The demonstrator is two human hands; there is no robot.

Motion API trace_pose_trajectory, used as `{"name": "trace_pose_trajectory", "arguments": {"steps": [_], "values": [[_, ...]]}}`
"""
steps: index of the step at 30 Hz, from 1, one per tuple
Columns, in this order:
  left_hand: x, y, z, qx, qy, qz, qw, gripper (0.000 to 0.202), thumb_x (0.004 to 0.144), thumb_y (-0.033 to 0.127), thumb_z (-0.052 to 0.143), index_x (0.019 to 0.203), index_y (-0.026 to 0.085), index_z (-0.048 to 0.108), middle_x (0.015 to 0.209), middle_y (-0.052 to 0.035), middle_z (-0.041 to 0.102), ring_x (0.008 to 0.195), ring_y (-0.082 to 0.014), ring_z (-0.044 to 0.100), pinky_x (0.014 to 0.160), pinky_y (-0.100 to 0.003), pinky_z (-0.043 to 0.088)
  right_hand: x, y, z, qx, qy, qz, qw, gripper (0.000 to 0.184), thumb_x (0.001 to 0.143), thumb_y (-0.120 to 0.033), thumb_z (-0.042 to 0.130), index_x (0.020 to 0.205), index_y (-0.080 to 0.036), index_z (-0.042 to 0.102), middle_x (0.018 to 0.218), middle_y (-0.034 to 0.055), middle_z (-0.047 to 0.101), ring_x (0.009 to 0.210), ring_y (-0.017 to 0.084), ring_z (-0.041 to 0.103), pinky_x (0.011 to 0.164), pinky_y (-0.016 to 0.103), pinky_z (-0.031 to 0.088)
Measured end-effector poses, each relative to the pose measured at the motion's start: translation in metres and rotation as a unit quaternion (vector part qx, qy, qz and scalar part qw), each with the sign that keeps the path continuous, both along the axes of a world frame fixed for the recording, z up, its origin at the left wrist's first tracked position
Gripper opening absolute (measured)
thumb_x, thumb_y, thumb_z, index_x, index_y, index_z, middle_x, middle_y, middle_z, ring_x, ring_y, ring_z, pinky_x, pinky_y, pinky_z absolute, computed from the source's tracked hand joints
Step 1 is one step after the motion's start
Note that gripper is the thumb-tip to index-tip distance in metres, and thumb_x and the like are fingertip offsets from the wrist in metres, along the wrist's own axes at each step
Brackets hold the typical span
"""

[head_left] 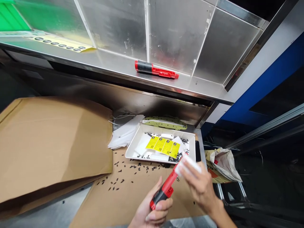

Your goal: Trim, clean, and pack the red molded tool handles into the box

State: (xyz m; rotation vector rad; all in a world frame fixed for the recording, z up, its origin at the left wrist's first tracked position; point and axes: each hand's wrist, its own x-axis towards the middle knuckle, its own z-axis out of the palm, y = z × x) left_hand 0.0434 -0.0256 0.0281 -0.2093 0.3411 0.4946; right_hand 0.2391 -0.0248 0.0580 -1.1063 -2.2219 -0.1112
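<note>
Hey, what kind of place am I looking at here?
Most likely a factory assembly or packing bench: a stainless steel shelf with a red tool on it, a white tray of yellow labels and small black parts, and cardboard covering the worktop.

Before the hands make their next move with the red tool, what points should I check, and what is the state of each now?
1. Left hand grips the red tool by its handle: ok.
2. Right hand pinches the white piece at the tool's tip: ok.
3. How the white piece meets the tip: cannot tell, blurred.
4. White tray with yellow labels flat, in front of the hands: ok.
5. Small black parts contained: not ok, many lie scattered on the cardboard.
6. Second red tool apart on the steel shelf: ok.
</note>
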Motion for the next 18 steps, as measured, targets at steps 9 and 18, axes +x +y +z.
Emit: {"name": "trace_pose_trajectory", "arguments": {"steps": [9,18], "values": [[-0.001,0.0,0.001,0.002,0.03,0.0,1.0,0.061,0.097,0.052,0.039,0.058,0.01,0.059,0.038,0.0029,0.044,0.023,0.001,0.025,0.026,-0.009,0.016,-0.012,0.003,-0.002,0.015,0.038,-0.016,0.999,0.053,0.094,-0.013,0.04,0.145,-0.023,0.041,0.131,0.0136,0.063,0.1,0.028,0.068,0.066,0.038,0.054],[-0.007,-0.007,0.0,0.058,0.128,0.017,0.99,0.053,0.082,0.059,0.062,0.056,0.013,0.058,0.035,0.0057,0.04,0.023,0.0013,0.024,0.026,-0.009,0.016,-0.013,0.003,-0.004,0.014,0.059,-0.012,0.998,0.052,0.094,-0.015,0.041,0.146,-0.022,0.04,0.127,0.0139,0.066,0.104,0.026,0.069,0.072,0.038,0.058]]}}
